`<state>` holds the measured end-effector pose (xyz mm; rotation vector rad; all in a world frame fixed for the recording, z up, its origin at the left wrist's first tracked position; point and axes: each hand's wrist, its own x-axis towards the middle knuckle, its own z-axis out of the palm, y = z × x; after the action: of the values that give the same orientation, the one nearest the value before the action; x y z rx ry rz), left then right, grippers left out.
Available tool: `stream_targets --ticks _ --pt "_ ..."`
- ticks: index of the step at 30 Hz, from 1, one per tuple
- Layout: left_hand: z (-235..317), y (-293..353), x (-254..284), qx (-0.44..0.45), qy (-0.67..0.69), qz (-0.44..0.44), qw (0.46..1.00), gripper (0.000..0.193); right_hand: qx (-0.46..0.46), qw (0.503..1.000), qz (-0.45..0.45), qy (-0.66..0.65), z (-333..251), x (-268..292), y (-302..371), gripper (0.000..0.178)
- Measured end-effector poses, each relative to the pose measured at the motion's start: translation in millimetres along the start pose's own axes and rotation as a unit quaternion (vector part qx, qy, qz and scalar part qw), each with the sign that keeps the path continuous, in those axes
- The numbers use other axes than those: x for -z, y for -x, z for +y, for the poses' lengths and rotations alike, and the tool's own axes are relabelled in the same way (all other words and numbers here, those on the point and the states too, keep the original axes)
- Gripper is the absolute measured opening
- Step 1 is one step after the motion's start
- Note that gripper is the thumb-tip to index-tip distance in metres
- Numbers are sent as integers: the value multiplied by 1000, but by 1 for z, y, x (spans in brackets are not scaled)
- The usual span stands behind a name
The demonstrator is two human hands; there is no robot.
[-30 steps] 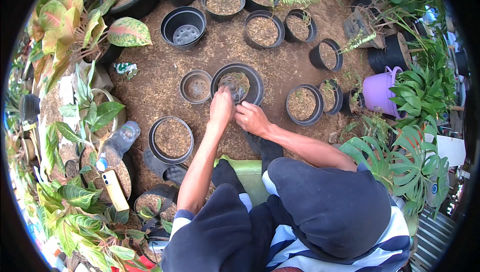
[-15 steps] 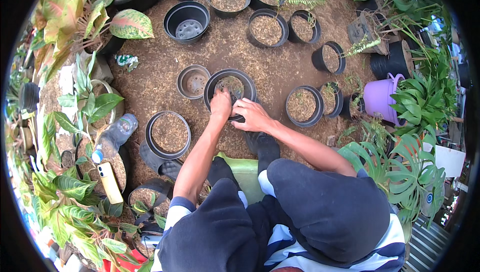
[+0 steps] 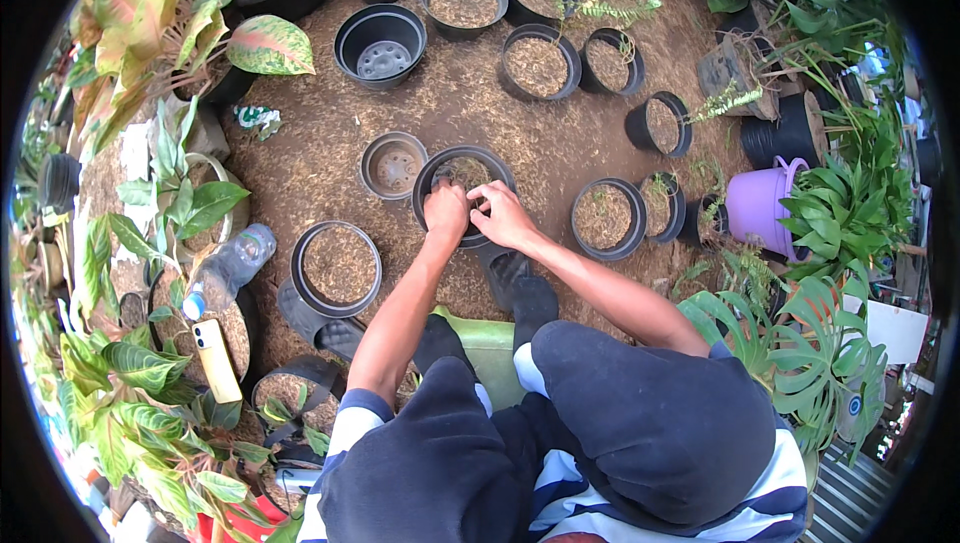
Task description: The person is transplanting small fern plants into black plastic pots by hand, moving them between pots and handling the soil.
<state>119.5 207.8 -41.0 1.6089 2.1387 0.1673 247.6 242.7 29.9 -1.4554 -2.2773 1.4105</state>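
Note:
A round black pot (image 3: 498,159) stands on the ground between my feet, with thin green plant strands (image 3: 465,173) inside it. My left hand (image 3: 446,211) reaches over the near left rim, its fingers curled down into the pot and their tips hidden. Just beside it, my right hand (image 3: 502,215) is bent over the near right rim, thumb and fingers drawn together close to the strands. Whatever either hand pinches is too small or too hidden to name. A shallow brown pot (image 3: 392,165) with holes in its base lies left of the black pot.
A soil-filled pot (image 3: 336,268) sits by my left foot, an empty black pot (image 3: 380,46) farther off. Several potted seedlings line the far side and right, near a purple bucket (image 3: 758,209). A plastic bottle (image 3: 238,261) and phone (image 3: 217,361) lie left among leafy plants. Below me is a green stool (image 3: 490,348).
My right hand has left the pot's near rim and moved over its opening, beside the left. My left hand stays in the pot, its fingers more curled.

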Motion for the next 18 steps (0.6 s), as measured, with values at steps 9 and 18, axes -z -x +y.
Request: stream_targets --ticks 9,18 --pt "2 2 -3 53 98 -38 993 25 -60 980 56 -182 1 2 -12 26" --pt "22 16 37 -3 316 74 946 20 61 939 225 -252 24 0 2 31"
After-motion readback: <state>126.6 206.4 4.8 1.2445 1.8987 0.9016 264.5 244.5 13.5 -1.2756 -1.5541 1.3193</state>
